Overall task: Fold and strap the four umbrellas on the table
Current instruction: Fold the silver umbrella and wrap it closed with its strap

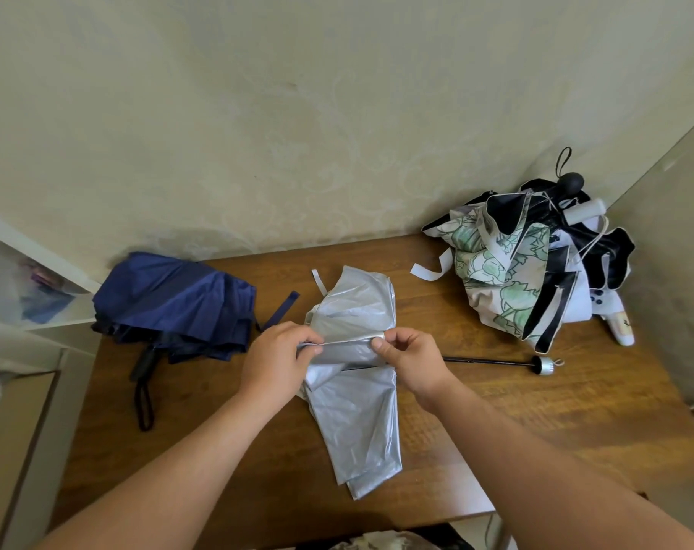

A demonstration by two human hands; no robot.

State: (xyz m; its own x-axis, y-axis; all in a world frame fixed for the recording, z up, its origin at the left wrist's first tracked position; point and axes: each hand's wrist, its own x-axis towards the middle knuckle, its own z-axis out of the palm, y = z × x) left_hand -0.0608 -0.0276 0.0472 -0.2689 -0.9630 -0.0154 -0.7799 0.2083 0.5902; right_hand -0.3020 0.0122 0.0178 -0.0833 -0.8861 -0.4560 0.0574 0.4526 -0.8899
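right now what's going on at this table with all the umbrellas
A person is working on the silver umbrella mid-table. The left hand and right hand each pinch a fold of its fabric; its black shaft sticks out to the right. The navy umbrella lies loose at left, and a floral and black heap waits in the corner.

No legible text, label, brand, number or sign found anywhere in view. Floral print seen on umbrella (496, 271) at far right of table, no lettering made out. Small dark marks noted on white handle (622, 325) at right, too small to be read.
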